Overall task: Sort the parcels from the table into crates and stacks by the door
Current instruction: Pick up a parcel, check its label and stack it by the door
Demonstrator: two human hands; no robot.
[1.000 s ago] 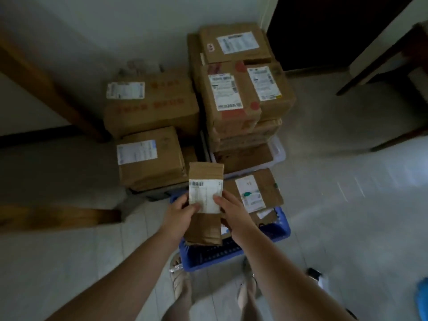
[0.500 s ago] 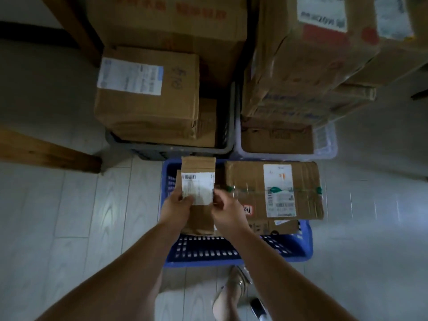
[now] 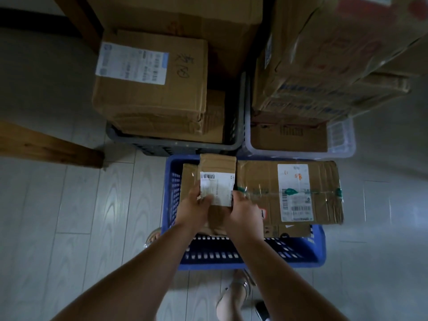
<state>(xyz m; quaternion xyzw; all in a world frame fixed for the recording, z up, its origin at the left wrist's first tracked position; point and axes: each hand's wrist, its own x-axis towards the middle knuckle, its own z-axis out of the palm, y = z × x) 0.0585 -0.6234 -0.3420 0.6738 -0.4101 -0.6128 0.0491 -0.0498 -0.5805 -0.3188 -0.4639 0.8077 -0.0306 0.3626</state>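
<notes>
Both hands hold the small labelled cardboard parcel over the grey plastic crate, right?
No. The head view shows the left hand and right hand holding the small labelled cardboard parcel over the blue plastic crate; the grey plastic crate sits behind it.

Head camera looks steeply down, near blue crate point(image 3: 301, 262).

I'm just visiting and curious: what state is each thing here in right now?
Small parcel: held in both hands
Left hand: grips the small parcel
Right hand: grips the small parcel
Blue crate: holds several parcels
Taped flat parcel: lying atop the blue crate's right side
Grey crate: full of boxes
White crate: boxes piled above its rim
</notes>
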